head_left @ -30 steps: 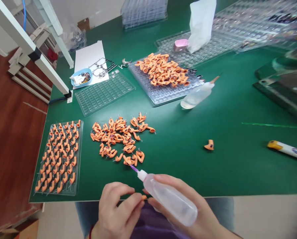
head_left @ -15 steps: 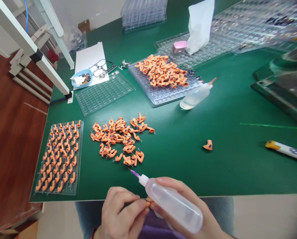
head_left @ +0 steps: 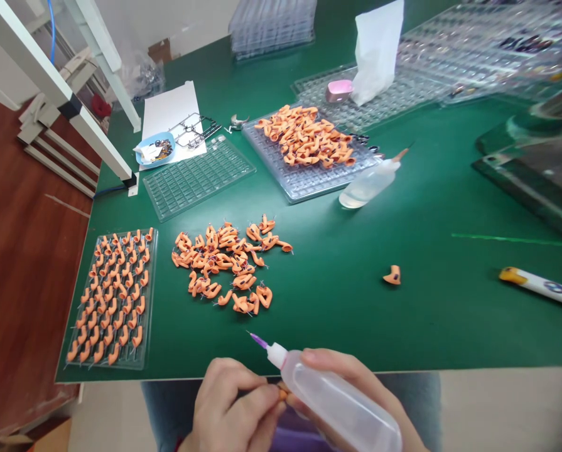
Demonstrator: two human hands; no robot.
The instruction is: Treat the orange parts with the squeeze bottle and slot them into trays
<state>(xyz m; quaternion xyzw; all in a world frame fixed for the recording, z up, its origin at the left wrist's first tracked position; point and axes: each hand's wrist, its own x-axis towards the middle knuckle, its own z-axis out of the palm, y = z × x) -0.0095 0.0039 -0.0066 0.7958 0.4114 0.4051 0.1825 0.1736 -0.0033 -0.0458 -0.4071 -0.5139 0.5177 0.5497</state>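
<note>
My left hand pinches a small orange curved part at the table's front edge; most of it is hidden by fingers. My right hand is closed around a clear squeeze bottle with a white cap and a purple needle tip pointing up and left. The right fingertips, partly hidden by the bottle, are close to the orange part. Beyond the hands lies a loose pile of orange curved parts with thin wires. One single orange piece lies apart to the right.
A clear tray at left holds rows of orange parts. Farther back are a tray stack heaped with orange parts, a second bottle, a flat tray and a blue dish. A white pen-like tool lies at right.
The squeeze bottle in my right hand has shifted slightly down and to the right, its needle tip with it. My left hand still pinches the orange part, almost in place.
</note>
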